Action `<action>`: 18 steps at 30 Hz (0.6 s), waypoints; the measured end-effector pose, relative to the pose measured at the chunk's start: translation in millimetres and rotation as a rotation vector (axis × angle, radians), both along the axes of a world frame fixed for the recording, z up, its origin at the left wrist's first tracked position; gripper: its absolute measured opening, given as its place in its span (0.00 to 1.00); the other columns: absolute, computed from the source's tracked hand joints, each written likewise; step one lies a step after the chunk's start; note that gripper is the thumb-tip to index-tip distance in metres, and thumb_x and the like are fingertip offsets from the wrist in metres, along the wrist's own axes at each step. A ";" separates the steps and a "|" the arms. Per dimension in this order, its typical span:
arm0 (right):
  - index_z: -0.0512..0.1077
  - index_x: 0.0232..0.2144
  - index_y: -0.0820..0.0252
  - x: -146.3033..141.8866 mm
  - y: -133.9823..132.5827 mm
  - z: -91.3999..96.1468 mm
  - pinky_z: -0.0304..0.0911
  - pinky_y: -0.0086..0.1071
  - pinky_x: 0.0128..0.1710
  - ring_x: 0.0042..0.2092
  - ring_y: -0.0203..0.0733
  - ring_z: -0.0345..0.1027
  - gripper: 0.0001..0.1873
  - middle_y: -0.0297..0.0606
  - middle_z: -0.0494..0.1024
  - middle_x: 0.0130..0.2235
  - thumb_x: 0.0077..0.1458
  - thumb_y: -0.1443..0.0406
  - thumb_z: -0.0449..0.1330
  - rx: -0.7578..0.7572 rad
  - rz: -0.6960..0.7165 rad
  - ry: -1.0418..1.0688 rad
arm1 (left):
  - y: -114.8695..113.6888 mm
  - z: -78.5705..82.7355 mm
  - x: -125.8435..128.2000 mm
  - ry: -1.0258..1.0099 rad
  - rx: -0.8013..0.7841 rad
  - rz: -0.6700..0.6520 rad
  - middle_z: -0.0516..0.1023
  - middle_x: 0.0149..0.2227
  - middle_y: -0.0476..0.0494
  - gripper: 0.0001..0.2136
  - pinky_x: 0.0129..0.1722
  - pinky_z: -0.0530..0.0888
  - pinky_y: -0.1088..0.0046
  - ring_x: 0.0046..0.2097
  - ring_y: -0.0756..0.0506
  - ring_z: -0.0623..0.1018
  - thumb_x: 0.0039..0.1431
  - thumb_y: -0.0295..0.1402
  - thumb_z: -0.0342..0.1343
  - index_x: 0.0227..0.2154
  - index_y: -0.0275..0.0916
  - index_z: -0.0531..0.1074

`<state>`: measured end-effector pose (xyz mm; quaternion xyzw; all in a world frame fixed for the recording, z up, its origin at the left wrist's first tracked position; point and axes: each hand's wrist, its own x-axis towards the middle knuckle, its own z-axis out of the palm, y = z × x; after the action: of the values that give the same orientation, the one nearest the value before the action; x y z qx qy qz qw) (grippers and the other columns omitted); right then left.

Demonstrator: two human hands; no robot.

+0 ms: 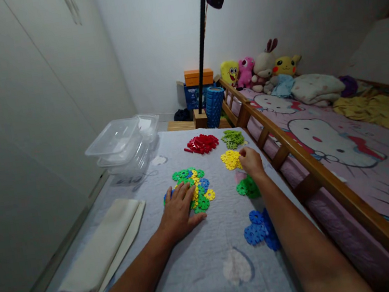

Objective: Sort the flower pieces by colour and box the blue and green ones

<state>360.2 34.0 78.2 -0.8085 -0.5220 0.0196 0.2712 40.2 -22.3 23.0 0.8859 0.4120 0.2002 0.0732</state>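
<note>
1. The quilt (198,272) runs between the white cupboard doors (30,122) on the left and the wooden bed rail (311,167) on the right. Its barest stretch is in the near middle, between the two forearms
2. At the left edge lie a folded cloth (103,247) and, further off, a stack of clear tubs (121,144); a black pole (201,42) stands past the far end
3. There are six heaps of plastic discs: one mixed pile (197,189) and five single-colour ones, namely a red pile (201,143), a light green pile (233,138), a yellow pile (230,159), a dark green pile (247,187) and a blue pile (260,229)
4. The discs are flat, toothed rounds like small cogs, in bright colours; the mixed pile holds green, yellow and blue
5. The left hand (178,212) lies flat and spread on the near left side of the mixed pile, gripping nothing
6. The right hand (251,161) rests at the right edge of the yellow pile with fingers curled down; I cannot tell whether it has a disc
7. Four soft toys (263,65) sit at the far end of the bed
</note>
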 end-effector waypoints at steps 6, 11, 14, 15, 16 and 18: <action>0.75 0.35 0.60 -67.2 -43.7 -1.1 0.60 0.30 0.40 0.38 0.40 0.71 0.07 0.39 0.79 0.36 0.55 0.69 0.57 -0.043 0.282 0.117 | 7.8 -2.8 -6.6 -0.063 0.046 0.064 0.66 0.65 0.29 0.36 0.66 0.53 0.40 0.67 0.29 0.63 0.54 0.52 0.62 0.62 0.38 0.65; 0.75 0.39 0.61 -120.9 -67.2 -22.1 0.60 0.31 0.47 0.45 0.42 0.69 0.10 0.43 0.78 0.42 0.56 0.71 0.57 -0.143 0.477 0.044 | 11.5 -6.1 -13.6 -0.050 0.013 0.101 0.64 0.65 0.29 0.38 0.66 0.54 0.41 0.67 0.29 0.61 0.51 0.53 0.64 0.62 0.39 0.64; 0.75 0.43 0.61 -131.2 -71.4 -34.4 0.59 0.34 0.52 0.51 0.46 0.66 0.13 0.46 0.76 0.46 0.56 0.71 0.57 -0.164 0.461 -0.035 | 12.4 -9.9 -15.2 -0.044 -0.008 0.132 0.63 0.65 0.29 0.42 0.65 0.55 0.41 0.67 0.27 0.60 0.48 0.55 0.65 0.63 0.39 0.63; 0.75 0.44 0.61 -131.7 -71.9 -37.8 0.59 0.35 0.53 0.51 0.47 0.66 0.13 0.47 0.76 0.46 0.56 0.71 0.57 -0.164 0.448 -0.054 | 12.6 -11.1 -15.3 -0.041 -0.016 0.142 0.63 0.65 0.29 0.43 0.65 0.55 0.41 0.67 0.27 0.60 0.47 0.56 0.65 0.63 0.39 0.63; 0.74 0.45 0.60 -131.2 -72.2 -40.7 0.58 0.35 0.53 0.52 0.48 0.65 0.14 0.47 0.75 0.46 0.56 0.71 0.57 -0.161 0.438 -0.065 | 12.7 -12.2 -15.2 -0.039 -0.022 0.150 0.63 0.65 0.29 0.44 0.65 0.56 0.41 0.67 0.26 0.60 0.46 0.56 0.65 0.63 0.40 0.62; 0.74 0.45 0.59 -128.7 -72.5 -44.9 0.58 0.35 0.54 0.52 0.48 0.65 0.14 0.46 0.75 0.46 0.57 0.71 0.57 -0.148 0.425 -0.059 | 12.5 -13.5 -14.7 -0.035 -0.030 0.152 0.63 0.65 0.29 0.44 0.64 0.57 0.42 0.66 0.27 0.62 0.46 0.56 0.66 0.63 0.40 0.63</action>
<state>231.5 -38.5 33.3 -0.6981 -0.6855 0.0910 0.1855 25.4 -9.7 9.4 0.8472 0.4798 0.2146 0.0781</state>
